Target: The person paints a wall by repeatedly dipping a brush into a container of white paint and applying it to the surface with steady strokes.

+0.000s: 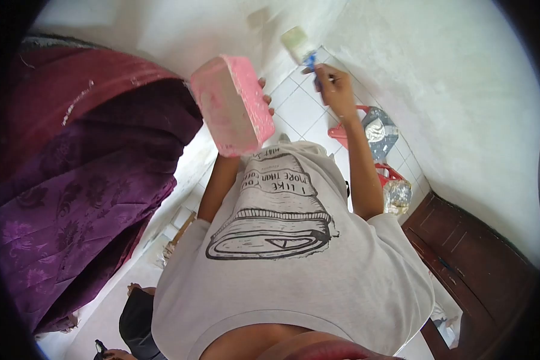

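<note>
A pink rectangular container [264, 117], smeared with pale paint, is tilted in front of my chest. My left hand [266, 97] holds it from behind; only some fingertips show at its right side, and the palm is hidden. To the right, my right hand [335, 90] is closed around the handle of a paintbrush [298, 45]. The brush has a blue part near my fingers and wide pale bristles pointing up and left, close to the white wall [390, 42]. A gap separates brush and container.
Purple and dark red cloth [72, 204] hangs at the left. On the tiled floor [300, 108] are a red and grey item [381, 135] and a red-rimmed container [396, 195]. Dark wooden furniture [468, 252] stands at the right. Part of another person [139, 321] shows at lower left.
</note>
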Demonstrator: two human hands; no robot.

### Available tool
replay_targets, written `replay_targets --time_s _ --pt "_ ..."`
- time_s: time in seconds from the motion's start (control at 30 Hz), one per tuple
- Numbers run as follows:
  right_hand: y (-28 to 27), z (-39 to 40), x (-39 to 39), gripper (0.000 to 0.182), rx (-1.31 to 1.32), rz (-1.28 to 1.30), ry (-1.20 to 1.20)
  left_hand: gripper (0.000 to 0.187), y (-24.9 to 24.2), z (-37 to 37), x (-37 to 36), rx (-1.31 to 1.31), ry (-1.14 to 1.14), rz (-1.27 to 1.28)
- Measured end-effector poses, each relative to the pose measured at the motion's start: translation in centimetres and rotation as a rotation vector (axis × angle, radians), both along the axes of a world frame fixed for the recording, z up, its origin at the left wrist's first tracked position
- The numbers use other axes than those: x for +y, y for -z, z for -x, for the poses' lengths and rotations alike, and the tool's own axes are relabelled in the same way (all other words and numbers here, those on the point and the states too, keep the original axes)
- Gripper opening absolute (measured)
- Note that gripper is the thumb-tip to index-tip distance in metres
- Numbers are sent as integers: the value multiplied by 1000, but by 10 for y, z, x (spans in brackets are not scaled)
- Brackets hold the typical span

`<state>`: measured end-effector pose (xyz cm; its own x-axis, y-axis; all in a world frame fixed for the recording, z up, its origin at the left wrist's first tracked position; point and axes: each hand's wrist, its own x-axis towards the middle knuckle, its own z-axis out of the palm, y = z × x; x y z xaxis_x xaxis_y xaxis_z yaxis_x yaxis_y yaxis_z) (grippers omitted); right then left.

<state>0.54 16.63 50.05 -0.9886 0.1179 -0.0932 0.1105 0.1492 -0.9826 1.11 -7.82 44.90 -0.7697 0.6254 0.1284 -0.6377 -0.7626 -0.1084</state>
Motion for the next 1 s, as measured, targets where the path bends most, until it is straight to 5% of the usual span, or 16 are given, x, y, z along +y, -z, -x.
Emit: replay_targets --time_s 0.1,0.2,0.3,0.57,0.63,0.77,0.83,1.0 --pt "-27 -27 7 35 13 10 76 72 -5 0 8 -3 -10 38" --pt "-45 -53 -5 31 50 -17 203 68 8 0 8 -37 52 367" --pt "-71 -83 -25 27 51 -64 272 65 -19 -1 3 46 110 380" --pt "-111 -156 -83 27 160 -378 300 68 35 8 -20 84 216 344" --pt "-120 -167 -92 28 253 -650 54 69 47 -9 -23 59 237 301" --pt "-126 -190 -113 30 151 -666 -54 71 57 -44 -17 -25 260 169" --pt "-122 -200 -121 27 145 -644 -14 65 44 -66 -23 545 175 748" --pt "-116 -219 -119 22 57 -737 37 68 66 -77 -32 273 422 485"
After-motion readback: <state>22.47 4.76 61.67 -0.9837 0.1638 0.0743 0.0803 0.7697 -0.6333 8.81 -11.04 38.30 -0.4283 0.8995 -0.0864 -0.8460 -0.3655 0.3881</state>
